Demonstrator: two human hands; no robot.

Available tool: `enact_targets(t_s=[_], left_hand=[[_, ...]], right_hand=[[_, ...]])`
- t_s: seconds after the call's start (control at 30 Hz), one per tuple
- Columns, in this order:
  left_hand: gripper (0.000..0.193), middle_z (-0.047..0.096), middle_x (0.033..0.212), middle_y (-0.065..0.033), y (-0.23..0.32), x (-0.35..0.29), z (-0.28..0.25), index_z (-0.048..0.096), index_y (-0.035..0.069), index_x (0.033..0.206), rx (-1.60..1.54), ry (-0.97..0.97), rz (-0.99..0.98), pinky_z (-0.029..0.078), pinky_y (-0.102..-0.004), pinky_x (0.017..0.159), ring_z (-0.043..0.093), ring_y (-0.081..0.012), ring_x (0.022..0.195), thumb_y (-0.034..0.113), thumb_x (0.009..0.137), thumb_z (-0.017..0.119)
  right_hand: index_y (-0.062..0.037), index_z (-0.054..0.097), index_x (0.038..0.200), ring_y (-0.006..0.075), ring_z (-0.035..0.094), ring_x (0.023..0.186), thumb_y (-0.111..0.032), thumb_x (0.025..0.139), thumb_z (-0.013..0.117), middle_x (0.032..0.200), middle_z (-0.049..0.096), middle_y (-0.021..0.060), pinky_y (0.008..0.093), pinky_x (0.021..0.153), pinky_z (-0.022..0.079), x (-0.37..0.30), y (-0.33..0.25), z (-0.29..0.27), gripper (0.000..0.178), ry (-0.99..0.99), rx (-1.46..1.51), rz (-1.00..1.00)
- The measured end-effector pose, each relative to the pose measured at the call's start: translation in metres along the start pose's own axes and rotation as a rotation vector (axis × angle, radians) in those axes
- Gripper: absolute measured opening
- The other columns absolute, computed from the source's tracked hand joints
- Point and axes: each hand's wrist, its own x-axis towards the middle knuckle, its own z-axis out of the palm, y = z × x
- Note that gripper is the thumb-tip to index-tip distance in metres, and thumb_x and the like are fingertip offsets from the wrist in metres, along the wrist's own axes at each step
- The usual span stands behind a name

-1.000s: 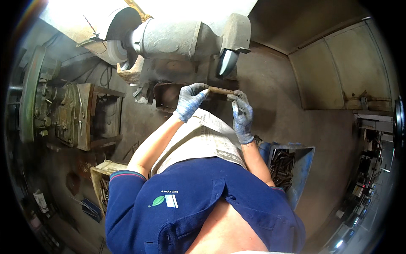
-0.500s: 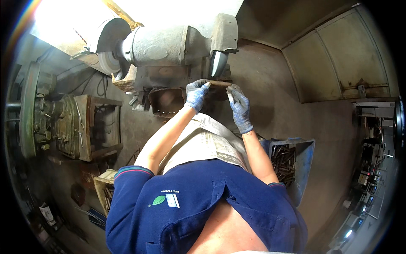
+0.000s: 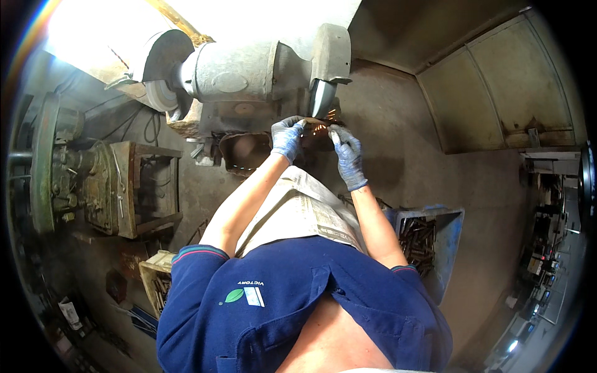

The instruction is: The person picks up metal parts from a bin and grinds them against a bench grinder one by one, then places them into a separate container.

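A short metal rod [image 3: 317, 122] spans my two gloved hands, pressed against the right-hand grinding wheel [image 3: 323, 98] of a grey bench grinder [image 3: 236, 71]. Orange sparks fly where rod and wheel meet. My left hand [image 3: 287, 138] is closed on the rod's left end, with the fingers pinched. Its right end sits between the fingertips of my right hand [image 3: 349, 155]. Both gloves are blue and grey. Part of the rod is hidden by the fingers and sparks.
A blue bin [image 3: 449, 248] of metal rods stands at my right, and a cream crate [image 3: 149, 273] at my left. Below the grinder is a dark open tray [image 3: 222, 152]. A green machine [image 3: 93, 180] stands at left, and metal cabinets [image 3: 497, 87] at far right.
The rod has moved slightly left and up against the wheel, and sparks now fly from it. Both hands have shifted a little left with it and keep their grip.
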Motion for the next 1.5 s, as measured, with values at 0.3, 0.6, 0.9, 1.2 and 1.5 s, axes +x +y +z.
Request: enact_targets(t_s=[0.3,0.6,0.9,1.2,1.5], left_hand=[[0.008,0.066,0.077,-0.0069,0.011,0.008,-0.024,0.065,-0.002,0.088,0.016,0.020,0.017,0.051,-0.0239,0.060,0.062,-0.0124,0.065,0.003,0.085,0.061],[0.010,0.066,0.071,-0.0047,-0.013,0.014,0.009,0.069,0.001,0.083,0.070,-0.072,-0.055,0.047,-0.0225,0.051,0.058,-0.0093,0.059,0.005,0.084,0.060],[0.007,0.067,0.077,-0.0071,0.004,0.017,-0.010,0.066,-0.001,0.087,0.116,0.004,-0.059,0.050,-0.0245,0.059,0.061,-0.0120,0.063,0.004,0.085,0.062],[0.009,0.066,0.077,-0.0050,0.003,0.029,-0.039,0.067,-0.003,0.087,0.116,0.029,0.059,0.047,-0.0231,0.060,0.056,-0.0094,0.064,0.003,0.084,0.061],[0.013,0.067,0.085,-0.0050,0.018,-0.017,-0.064,0.065,-0.003,0.096,-0.068,-0.204,0.076,0.047,-0.0211,0.071,0.059,-0.0087,0.075,0.003,0.084,0.062]], right_hand=[[0.0033,0.063,0.104,0.0160,0.059,0.095,-0.007,0.088,0.059,0.104,0.063,0.0096,0.0286,0.087,0.047,0.004,0.012,0.023,0.020,-0.073,0.057,0.031],[0.0022,0.066,0.096,0.0108,0.058,0.085,-0.014,0.087,0.062,0.093,0.066,0.0049,0.0275,0.081,0.046,0.006,0.026,-0.019,0.019,0.033,0.057,0.107],[0.0026,0.064,0.104,0.0163,0.061,0.095,-0.012,0.088,0.059,0.101,0.065,0.0103,0.0295,0.090,0.047,0.005,0.026,0.006,0.022,-0.031,0.062,0.124],[0.0032,0.061,0.108,0.0188,0.059,0.100,-0.008,0.089,0.058,0.107,0.063,0.0117,0.0317,0.093,0.046,0.007,0.031,0.034,0.023,-0.067,0.109,0.069],[-0.0025,0.059,0.115,0.0324,0.055,0.111,-0.008,0.079,0.065,0.117,0.057,0.0186,0.0366,0.094,0.045,-0.025,-0.043,0.024,0.037,-0.176,-0.427,-0.516]])
